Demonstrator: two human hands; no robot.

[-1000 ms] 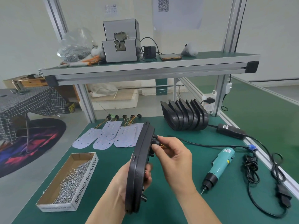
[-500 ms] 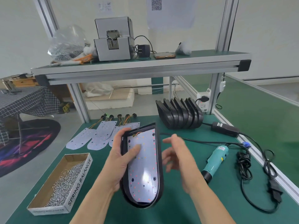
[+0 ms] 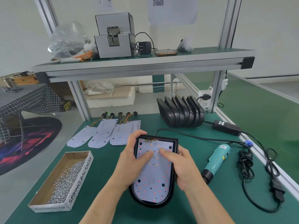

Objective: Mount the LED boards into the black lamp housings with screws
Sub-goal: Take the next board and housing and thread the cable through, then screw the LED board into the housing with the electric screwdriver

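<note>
While both hands clamp it, the black housing (image 3: 175, 143) sits low in the middle of the frame, open face up, rounded end toward the bottom edge. Can't tell if it rests on the green table (image 3: 105, 188) or hangs just above it. The LED board (image 3: 153, 180) lies inside the housing, wires at its top end.

The left hand (image 3: 129, 165) has fingers curled over the housing's upper-left corner, thumb pressing on the board. The right hand (image 3: 182, 169) has fingers wrapped round the right rim, thumb on the board too, tip just beside the left thumb.

Spare boards (image 3: 105, 133) are fanned out above and left of the hands, overlapping, wire ends pointing up-frame. A stack of housings (image 3: 181, 113) stands on edge at upper right of centre. The cardboard box (image 3: 80, 177) at lower left holds loose screws (image 3: 68, 178). A teal screwdriver (image 3: 216, 160) lies right of the housing, tip toward the bottom, cable running to the right edge.
</note>
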